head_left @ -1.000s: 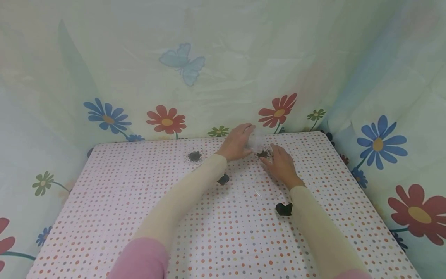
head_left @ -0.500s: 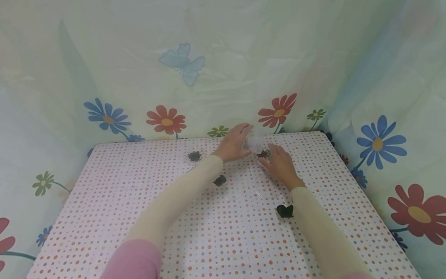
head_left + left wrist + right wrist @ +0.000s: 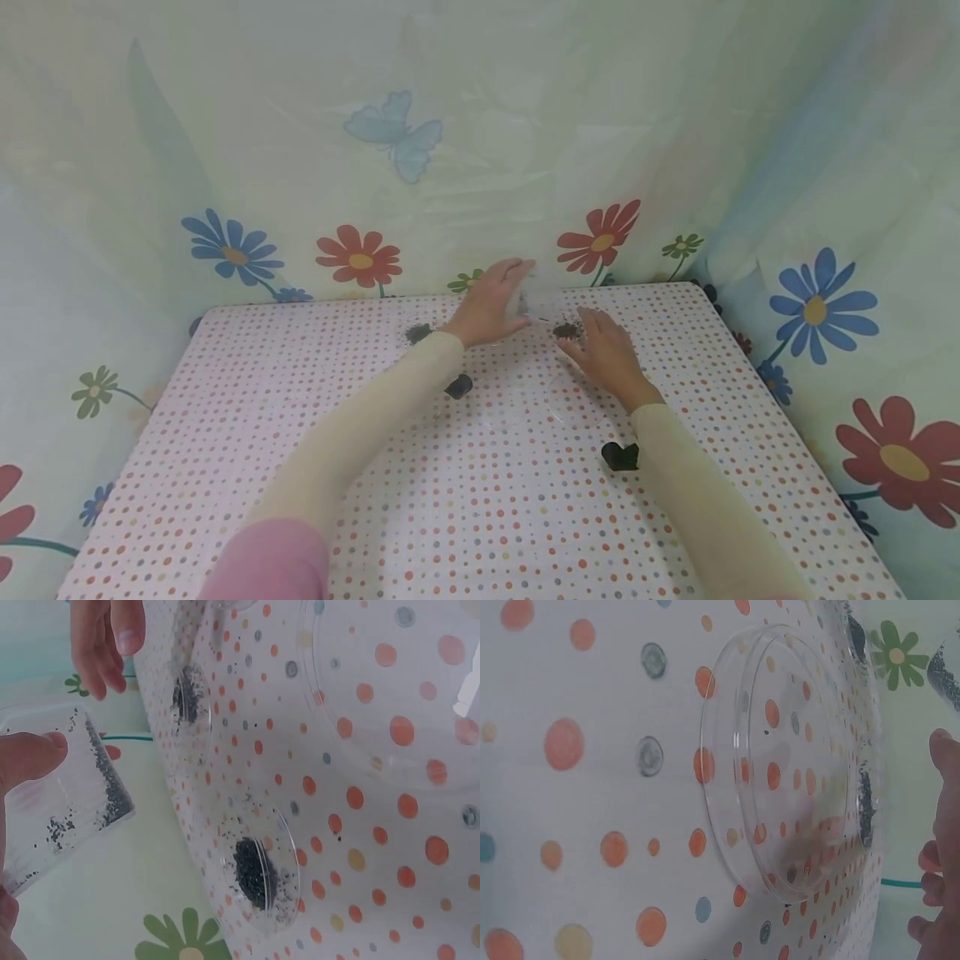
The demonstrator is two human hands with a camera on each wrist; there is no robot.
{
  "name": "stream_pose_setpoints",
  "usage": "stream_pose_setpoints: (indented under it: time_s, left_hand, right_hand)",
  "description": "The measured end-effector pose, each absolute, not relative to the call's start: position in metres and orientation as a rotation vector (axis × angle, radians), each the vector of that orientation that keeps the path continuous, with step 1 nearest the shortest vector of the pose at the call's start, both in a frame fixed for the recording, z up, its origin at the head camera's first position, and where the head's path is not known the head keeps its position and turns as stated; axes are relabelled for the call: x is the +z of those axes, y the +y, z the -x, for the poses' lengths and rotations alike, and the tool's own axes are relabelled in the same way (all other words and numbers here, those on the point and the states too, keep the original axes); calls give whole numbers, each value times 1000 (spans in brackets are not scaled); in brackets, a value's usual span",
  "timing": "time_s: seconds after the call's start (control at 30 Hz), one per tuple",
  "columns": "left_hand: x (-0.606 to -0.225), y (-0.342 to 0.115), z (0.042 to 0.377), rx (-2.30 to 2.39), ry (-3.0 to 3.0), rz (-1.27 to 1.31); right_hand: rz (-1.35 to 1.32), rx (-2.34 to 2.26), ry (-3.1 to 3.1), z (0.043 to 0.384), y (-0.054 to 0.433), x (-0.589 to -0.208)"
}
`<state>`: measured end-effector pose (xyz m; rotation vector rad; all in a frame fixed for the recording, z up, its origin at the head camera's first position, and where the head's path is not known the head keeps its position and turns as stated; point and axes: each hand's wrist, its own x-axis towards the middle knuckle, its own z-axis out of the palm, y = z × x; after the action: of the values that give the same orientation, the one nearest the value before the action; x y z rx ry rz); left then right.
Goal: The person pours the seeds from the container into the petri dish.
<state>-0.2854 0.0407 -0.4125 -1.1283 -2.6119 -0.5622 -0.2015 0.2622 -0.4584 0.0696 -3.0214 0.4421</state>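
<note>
My left hand [image 3: 487, 304] holds a clear plastic packet [image 3: 75, 795], thumb flat on its face, above the table's far edge. Black granules lie along one side of the packet, with a few scattered inside. Below it, a clear shallow dish [image 3: 289, 900] carries a heap of black granules [image 3: 253, 874]; in the head view my left wrist partly covers this dish. A second small heap [image 3: 567, 331] sits in another clear dish to the right. Beside that heap is my right hand [image 3: 603, 350], fingers loosely bent, nothing in its grasp.
A clear round dish or lid [image 3: 799, 765] without granules lies nearer me on the dotted tablecloth [image 3: 465, 517]. Dark wrist cameras [image 3: 620, 456] show under each forearm. A flower-printed backdrop [image 3: 300, 167] rises directly behind the table and along both sides.
My left hand has shifted left with the packet, away from the right dish and closer to the left one. My right hand has hardly moved.
</note>
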Motion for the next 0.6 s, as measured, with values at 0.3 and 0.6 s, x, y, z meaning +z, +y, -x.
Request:
stream_pose_setpoints:
  time_s: [0.3,0.6]
  left_hand:
    - [-412,26,286,-621,-2566,1145]
    - [-411,17,281,-670,-2548,1130]
  right_hand:
    - [-108,485,-2997,201,261,-456]
    - [-174,520,-2961,197,255,-449]
